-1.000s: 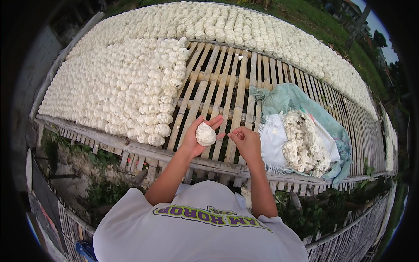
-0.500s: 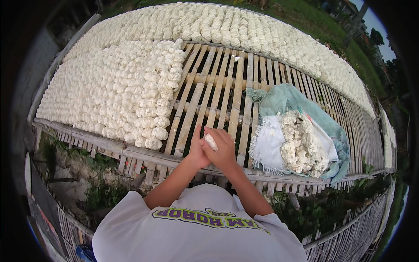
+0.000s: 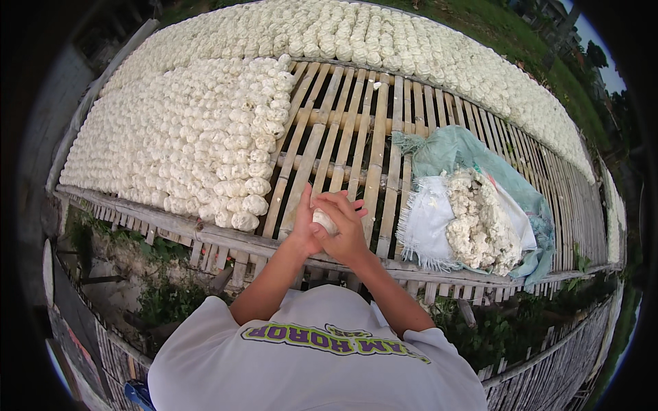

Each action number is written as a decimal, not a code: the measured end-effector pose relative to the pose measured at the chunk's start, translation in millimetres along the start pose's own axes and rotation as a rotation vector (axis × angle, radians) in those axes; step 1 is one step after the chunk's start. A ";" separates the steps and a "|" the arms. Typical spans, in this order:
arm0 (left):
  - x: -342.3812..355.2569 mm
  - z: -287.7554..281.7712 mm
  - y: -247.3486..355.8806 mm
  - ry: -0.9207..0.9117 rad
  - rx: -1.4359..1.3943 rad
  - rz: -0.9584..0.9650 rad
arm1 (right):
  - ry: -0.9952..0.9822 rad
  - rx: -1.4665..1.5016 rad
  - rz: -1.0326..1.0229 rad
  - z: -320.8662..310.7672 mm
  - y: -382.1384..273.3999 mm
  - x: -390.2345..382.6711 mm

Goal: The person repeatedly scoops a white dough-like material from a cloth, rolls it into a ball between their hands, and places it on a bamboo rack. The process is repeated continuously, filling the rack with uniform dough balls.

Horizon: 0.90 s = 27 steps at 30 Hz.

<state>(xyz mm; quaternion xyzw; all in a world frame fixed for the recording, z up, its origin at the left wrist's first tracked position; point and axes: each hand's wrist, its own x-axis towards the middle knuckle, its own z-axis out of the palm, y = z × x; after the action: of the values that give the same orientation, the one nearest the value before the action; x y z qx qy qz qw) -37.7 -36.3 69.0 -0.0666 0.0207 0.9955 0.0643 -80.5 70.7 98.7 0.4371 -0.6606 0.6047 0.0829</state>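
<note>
A white lump [image 3: 325, 220] of soft, crumbly-looking stuff is pressed between my two palms, just beyond the near rail. My left hand [image 3: 303, 220] cups it from the left, thumb and fingers pointing forward. Over its right side and top curves my right hand [image 3: 347, 231], its fingers reaching across; the lump's far side is hidden. Left of my hands, rows of similar shaped white lumps [image 3: 185, 137] lie packed side by side on the slats. To my right, an opened sack [image 3: 421, 219] holds a heap of loose white crumbly mass [image 3: 483, 226].
The bamboo slat rack [image 3: 373, 161] has gaps between its strips. A thick pole [image 3: 164, 220] runs along its near edge. More white lumps [image 3: 411, 51] line the far side. A blue-green sack or net cloth [image 3: 452, 147] spreads around the heap. Plants and soil show below.
My hands have shifted their hold around the lump, with the right fingers now more spread and more of the lump showing. The whole view has moved slightly.
</note>
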 end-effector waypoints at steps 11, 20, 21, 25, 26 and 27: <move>5.0 47.5 21.6 0.131 0.201 -0.170 | -0.100 -0.146 -0.084 -5.8 13.4 32.7; 15.3 25.8 35.0 0.360 0.433 0.047 | -0.149 -0.257 -0.041 -5.8 20.7 54.1; 17.2 17.4 44.7 0.367 0.511 -0.001 | -0.200 -0.260 -0.072 -5.6 22.4 54.6; 23.8 -27.1 99.4 0.452 0.475 -0.410 | -0.224 -0.269 -0.017 -10.1 32.8 39.3; 29.9 -35.7 116.4 0.531 0.466 -0.529 | -0.235 -0.288 0.077 -14.1 38.8 32.2; 32.9 -41.9 132.3 0.570 0.445 -0.553 | -0.150 -0.220 0.203 -20.0 44.1 21.9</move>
<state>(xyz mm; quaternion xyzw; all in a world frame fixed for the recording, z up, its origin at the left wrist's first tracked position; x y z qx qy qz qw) -81.9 -165.4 27.5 -0.3258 0.2325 0.8541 0.3322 -132.0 72.6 85.8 0.4001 -0.7680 0.4997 0.0193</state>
